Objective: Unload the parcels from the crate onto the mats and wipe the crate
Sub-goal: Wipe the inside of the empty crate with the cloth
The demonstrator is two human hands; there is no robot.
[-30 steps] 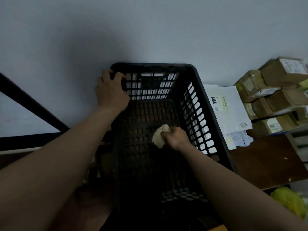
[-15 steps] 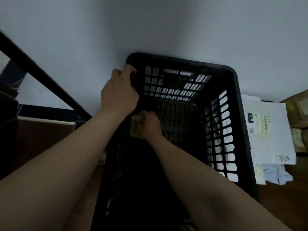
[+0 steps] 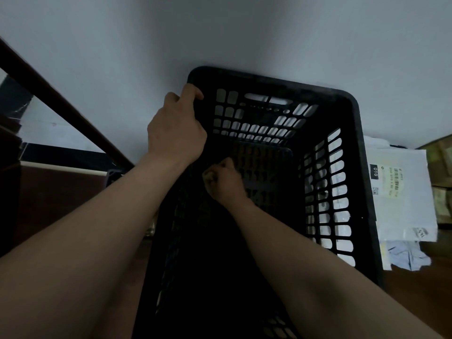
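black slotted crate (image 3: 362, 152), white parcel (image 3: 403, 192)

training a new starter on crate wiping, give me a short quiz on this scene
1. True or false: both grips are inside the crate.
2. Where does the white parcel lie? A in the crate; B right of the crate; C left of the crate.
3. What does the right grip hold?
Key: 1 false, the left grip holds the rim; 2 B; 3 a cloth.
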